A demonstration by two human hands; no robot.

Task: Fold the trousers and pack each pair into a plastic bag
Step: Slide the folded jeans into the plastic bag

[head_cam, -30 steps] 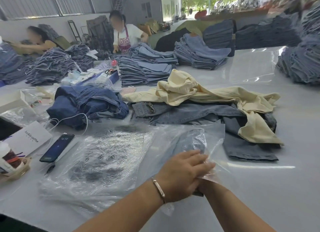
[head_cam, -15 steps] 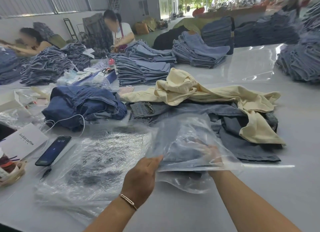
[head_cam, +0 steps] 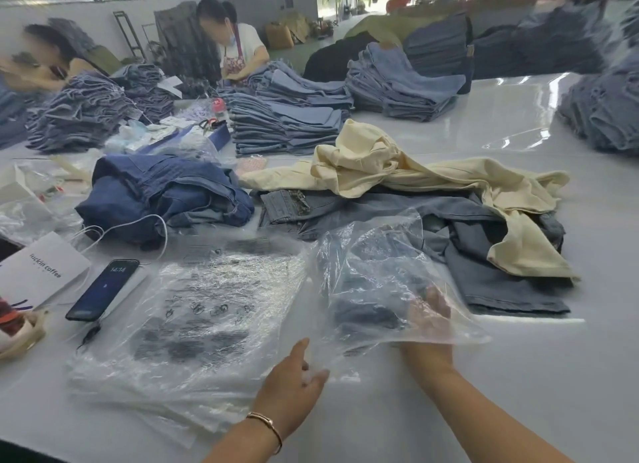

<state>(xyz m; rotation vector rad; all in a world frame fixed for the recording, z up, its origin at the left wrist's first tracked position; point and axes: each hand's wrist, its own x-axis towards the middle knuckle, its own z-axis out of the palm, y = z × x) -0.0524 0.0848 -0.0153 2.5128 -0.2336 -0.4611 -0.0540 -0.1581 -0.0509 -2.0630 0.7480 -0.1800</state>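
Phone [head_cam: 102, 290] (charging cable attached) beside coffee card [head_cam: 41, 274].

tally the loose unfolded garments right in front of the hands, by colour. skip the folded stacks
Cream: 1, the cream trousers
Dark blue: 1, the dark blue jeans
Grey-blue: 1 heap, the grey-blue jeans; whether it holds more than one pair I cannot tell
Total: 3
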